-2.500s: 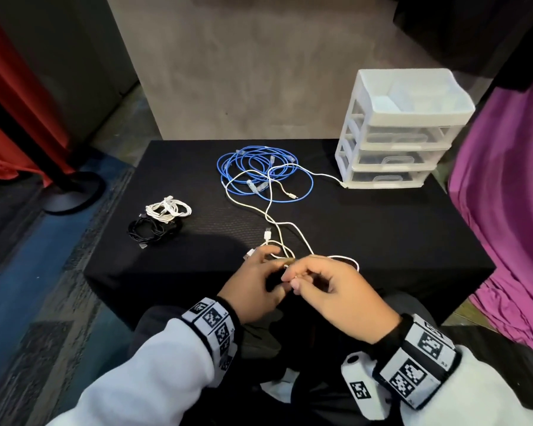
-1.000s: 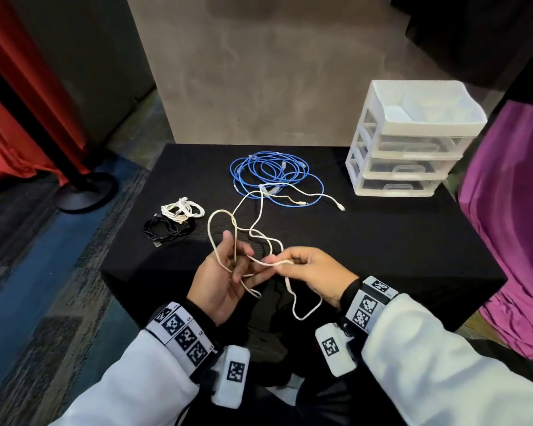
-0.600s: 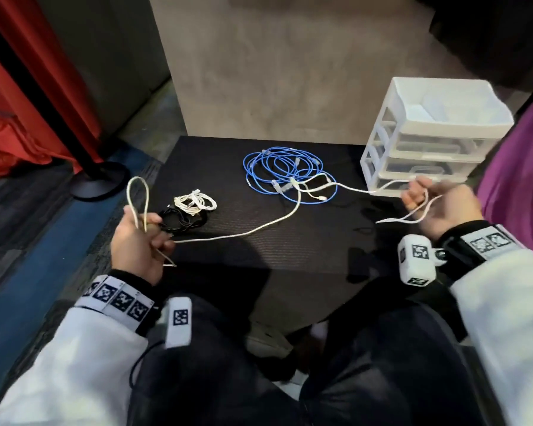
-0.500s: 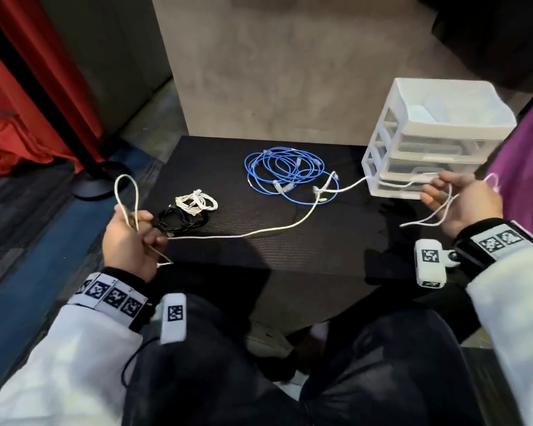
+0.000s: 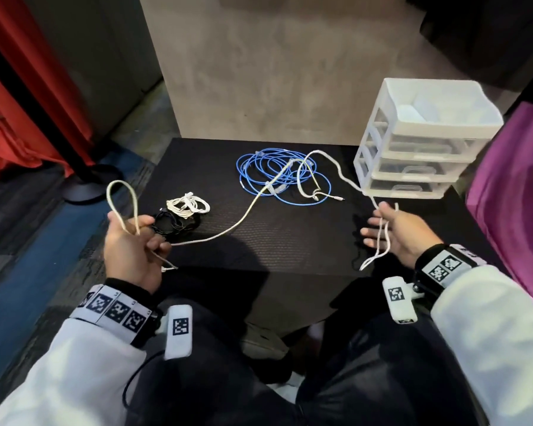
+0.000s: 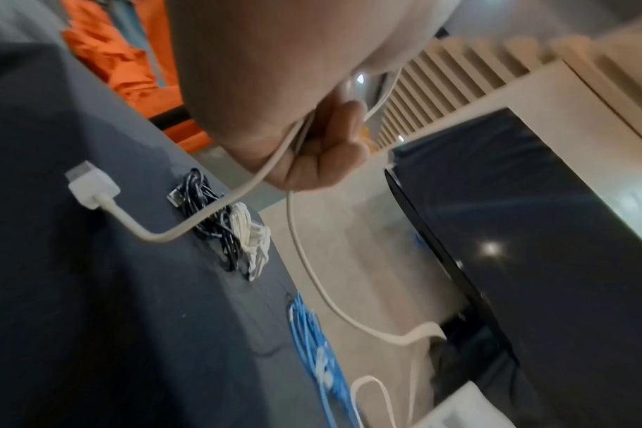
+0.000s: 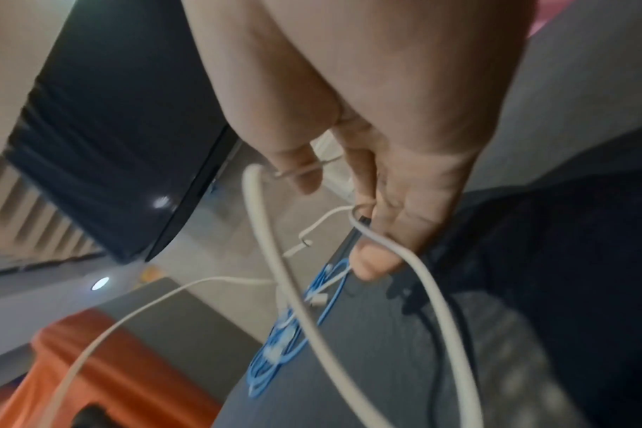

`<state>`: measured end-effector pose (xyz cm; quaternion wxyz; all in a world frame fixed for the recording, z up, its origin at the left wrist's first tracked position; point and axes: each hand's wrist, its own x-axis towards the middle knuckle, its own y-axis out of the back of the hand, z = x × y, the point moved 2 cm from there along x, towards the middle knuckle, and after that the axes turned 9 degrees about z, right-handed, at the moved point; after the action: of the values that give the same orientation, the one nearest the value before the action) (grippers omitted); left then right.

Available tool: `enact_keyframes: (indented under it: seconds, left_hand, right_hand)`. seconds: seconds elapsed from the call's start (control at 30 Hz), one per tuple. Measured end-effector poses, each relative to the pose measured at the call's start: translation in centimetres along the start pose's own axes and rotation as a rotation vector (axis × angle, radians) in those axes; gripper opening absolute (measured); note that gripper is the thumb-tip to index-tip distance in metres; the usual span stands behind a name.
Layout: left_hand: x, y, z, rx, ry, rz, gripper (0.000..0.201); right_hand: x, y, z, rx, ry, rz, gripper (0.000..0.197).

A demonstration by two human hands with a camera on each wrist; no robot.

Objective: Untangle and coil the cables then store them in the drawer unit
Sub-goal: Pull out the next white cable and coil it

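My left hand (image 5: 136, 238) grips a loop of the long white cable (image 5: 228, 232) at the table's left front; its USB plug (image 6: 92, 185) hangs below the fist. From there the cable runs over the blue cable pile (image 5: 277, 176), arcs up, and drops to my right hand (image 5: 382, 232). That hand lies palm up with straight fingers, two strands draped across the palm. The white drawer unit (image 5: 413, 155) stands at the back right, all drawers closed. A coiled white cable (image 5: 186, 206) and a coiled black cable (image 5: 176, 224) lie near my left hand.
The black table (image 5: 290, 241) has bare cloth between my hands. A purple cloth (image 5: 511, 195) hangs at the right edge. A red curtain and a black stand base (image 5: 86, 186) are on the floor at left.
My hands moved from together at the front to wide apart, drawing the white cable through the blue pile. Since half a second ago my right hand has dropped lower and straightened its fingers.
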<state>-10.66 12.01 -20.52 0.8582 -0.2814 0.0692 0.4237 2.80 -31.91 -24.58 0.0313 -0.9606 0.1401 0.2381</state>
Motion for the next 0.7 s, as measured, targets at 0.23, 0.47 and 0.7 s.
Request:
enact_keyframes:
  seconds: [0.23, 0.47, 0.7]
  left_hand:
    - [-4.9, -2.7, -4.9, 0.457, 0.1, -0.267, 0.057]
    - [-5.0, -2.8, -10.1, 0.619, 0.204, -0.189, 0.016]
    - [-4.7, -2.5, -8.3, 0.463, 0.194, -0.14, 0.006]
  right_hand:
    - [-5.0, -3.7, 2.4, -0.198, 0.064, -0.19, 0.022]
    - [-9.6, -3.9, 3.7, -0.368, 0.104, -0.517, 0.02]
    - [-5.7, -1.7, -2.0, 0.072, 0.199, -0.054, 0.011]
